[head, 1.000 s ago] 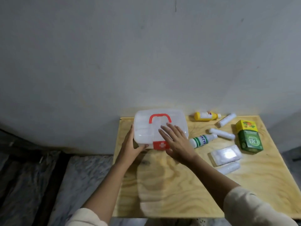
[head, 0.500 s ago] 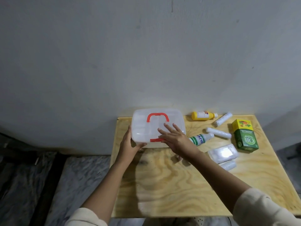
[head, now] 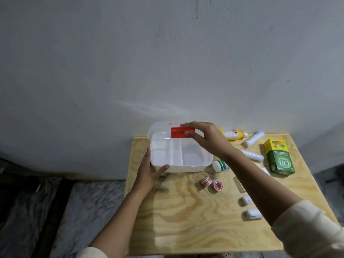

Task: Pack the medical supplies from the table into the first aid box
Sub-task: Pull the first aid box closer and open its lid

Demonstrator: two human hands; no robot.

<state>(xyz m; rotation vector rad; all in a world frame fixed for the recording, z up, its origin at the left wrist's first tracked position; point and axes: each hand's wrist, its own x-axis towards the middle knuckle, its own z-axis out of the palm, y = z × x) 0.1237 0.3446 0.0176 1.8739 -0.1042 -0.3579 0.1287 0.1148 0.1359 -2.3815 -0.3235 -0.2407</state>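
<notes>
The white first aid box (head: 188, 167) stands at the table's back left with its clear lid (head: 158, 128) swung up against the wall, showing empty compartments. My right hand (head: 206, 140) holds the lid's front edge at the red latch (head: 179, 132). My left hand (head: 149, 172) grips the box's front left corner. To the right lie a yellow bottle (head: 232, 134), white gauze rolls (head: 254, 139), a green-and-yellow carton (head: 279, 157), a green-banded white bottle (head: 220, 165), two small tape rolls (head: 212, 183) and two small white vials (head: 251, 214).
The plywood table (head: 186, 220) stands against a grey wall. Its left edge is just left of the box, with dark floor below. Bare wood spreads in front of the box.
My right hand has lifted the lid from shut to fully up. The box's inside and the tape rolls and vials are now in view. The left hand stays on the box.
</notes>
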